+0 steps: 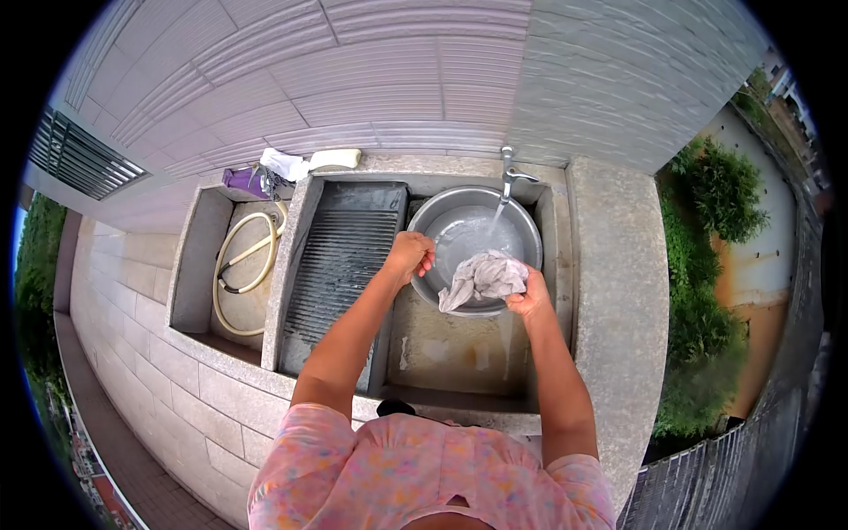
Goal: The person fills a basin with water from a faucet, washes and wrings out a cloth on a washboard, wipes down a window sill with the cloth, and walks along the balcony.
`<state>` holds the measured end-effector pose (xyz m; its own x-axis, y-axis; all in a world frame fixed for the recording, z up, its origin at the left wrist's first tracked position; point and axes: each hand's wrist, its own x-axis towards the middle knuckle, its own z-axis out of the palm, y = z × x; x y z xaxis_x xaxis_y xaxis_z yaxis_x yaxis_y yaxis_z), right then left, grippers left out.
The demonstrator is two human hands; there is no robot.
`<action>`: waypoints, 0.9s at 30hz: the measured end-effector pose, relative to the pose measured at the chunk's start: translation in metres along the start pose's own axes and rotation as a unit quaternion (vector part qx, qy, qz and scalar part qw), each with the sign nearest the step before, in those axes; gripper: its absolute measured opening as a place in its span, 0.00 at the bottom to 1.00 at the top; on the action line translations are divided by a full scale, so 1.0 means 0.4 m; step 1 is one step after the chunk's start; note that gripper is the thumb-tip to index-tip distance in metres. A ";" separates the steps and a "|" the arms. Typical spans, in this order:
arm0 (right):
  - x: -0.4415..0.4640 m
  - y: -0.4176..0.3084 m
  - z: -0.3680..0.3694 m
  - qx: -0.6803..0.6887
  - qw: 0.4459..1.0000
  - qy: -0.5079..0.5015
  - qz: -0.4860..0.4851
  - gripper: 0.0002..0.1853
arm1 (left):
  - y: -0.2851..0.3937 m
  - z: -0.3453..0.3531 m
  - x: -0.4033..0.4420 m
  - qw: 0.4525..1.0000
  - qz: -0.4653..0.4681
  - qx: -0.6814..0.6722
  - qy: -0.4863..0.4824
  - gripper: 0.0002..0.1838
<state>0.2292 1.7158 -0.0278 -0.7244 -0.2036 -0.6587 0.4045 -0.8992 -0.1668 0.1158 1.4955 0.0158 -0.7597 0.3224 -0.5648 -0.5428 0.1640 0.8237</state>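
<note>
A wet, crumpled greyish cloth [484, 279] hangs over the front right rim of a round metal basin [452, 231]. My right hand [530, 293] grips its right end. At the basin's left rim is my left hand [411, 255], its fingers curled in; whether anything is between them is hidden. Water runs from the tap [508, 175] into the basin, which stands in the right sink. Some water drips below the cloth side of the basin.
Left of the basin lies a ribbed washboard [346, 256]. A coiled hose [246, 274] rests in the left sink compartment. On the back ledge are a white cloth [283, 164], a pale bar-shaped item [336, 158] and a purple item [245, 182]. A concrete ledge [616, 291] borders the right.
</note>
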 end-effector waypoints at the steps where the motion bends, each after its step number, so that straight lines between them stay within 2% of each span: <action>1: 0.000 -0.004 -0.002 0.019 0.999 -0.024 -0.009 0.14 | -0.020 0.004 0.006 1.000 0.000 -0.002 -0.004 0.07; 3: -0.014 -0.006 0.002 0.023 0.999 -0.034 -0.032 0.15 | -0.072 0.010 0.014 0.999 -0.049 0.003 -0.022 0.08; 5: -0.023 0.000 0.009 0.054 0.994 -0.098 -0.018 0.16 | -0.134 0.002 0.042 0.994 -0.083 0.008 -0.066 0.12; 7: -0.018 0.007 0.018 0.059 0.992 -0.106 -0.020 0.17 | -0.160 0.023 0.049 0.990 -0.130 -0.002 -0.060 0.24; 8: -0.015 0.010 0.026 0.070 0.991 -0.107 -0.030 0.18 | -0.173 0.025 0.062 0.985 -0.136 0.001 -0.103 0.33; 9: -0.011 0.012 0.038 0.083 0.990 -0.109 -0.038 0.19 | -0.167 0.034 0.065 0.985 -0.135 0.000 -0.104 0.33; 11: -0.007 0.013 0.056 0.081 0.987 -0.133 -0.034 0.20 | -0.139 0.062 0.053 0.975 -0.132 -0.112 -0.136 0.34; 12: -0.005 0.014 0.067 0.081 0.984 -0.157 -0.030 0.21 | -0.119 0.073 0.050 0.968 -0.121 -0.163 -0.144 0.29; 13: -0.004 0.017 0.077 0.080 0.984 -0.156 -0.032 0.21 | -0.117 0.074 0.069 0.968 -0.121 -0.163 -0.146 0.29; 15: -0.007 0.028 0.101 0.077 0.991 -0.092 -0.065 0.21 | -0.114 0.074 0.107 0.952 -0.106 -0.217 -0.187 0.20; 16: -0.018 0.028 0.117 0.079 0.992 -0.064 -0.073 0.19 | -0.109 0.071 0.122 0.959 -0.090 -0.222 -0.154 0.09; 17: -0.014 0.024 0.109 0.080 0.992 -0.063 -0.075 0.19 | -0.103 0.059 0.137 0.958 -0.091 -0.222 -0.156 0.09; 19: -0.003 0.008 0.074 -0.069 0.979 -0.044 -0.188 0.21 | -0.061 0.020 0.146 0.963 -0.013 -0.257 -0.078 0.06; 20: 0.004 0.000 0.057 -0.122 0.964 0.012 -0.237 0.24 | -0.041 0.001 0.148 0.965 0.021 -0.254 -0.062 0.06; 21: 0.007 -0.002 0.048 -0.119 0.964 0.015 -0.239 0.24 | -0.024 -0.014 0.146 0.966 0.055 -0.250 -0.046 0.06; 22: 0.008 -0.002 0.040 -0.251 0.923 0.092 -0.275 0.24 | -0.015 -0.019 0.141 0.966 0.065 -0.249 -0.029 0.06; 23: 0.012 -0.002 0.031 -0.377 0.859 0.167 -0.302 0.25 | -0.030 -0.024 0.148 0.967 0.088 -0.237 -0.013 0.09; 24: 0.031 0.015 0.009 -0.401 0.822 0.230 -0.334 0.28 | -0.039 -0.035 0.144 0.988 0.044 -0.145 -0.010 0.14; 25: 0.052 0.030 -0.029 -0.399 0.822 0.233 -0.332 0.28 | -0.051 -0.048 0.135 0.999 -0.002 -0.050 -0.007 0.18; 26: 0.084 0.046 -0.082 -0.477 0.749 0.287 -0.360 0.29 | -0.075 -0.058 0.136 0.991 -0.045 0.129 0.004 0.22; 27: 0.126 0.064 -0.144 -0.547 0.664 0.337 -0.382 0.31 | -0.107 -0.071 0.148 0.949 -0.084 0.305 0.014 0.26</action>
<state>0.2353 1.7049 -0.1075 -0.6871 0.7005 -0.1929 0.4933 0.2548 -0.8317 0.0840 1.4812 -0.0544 -0.6942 0.2206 -0.6852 -0.3555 0.7227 0.5928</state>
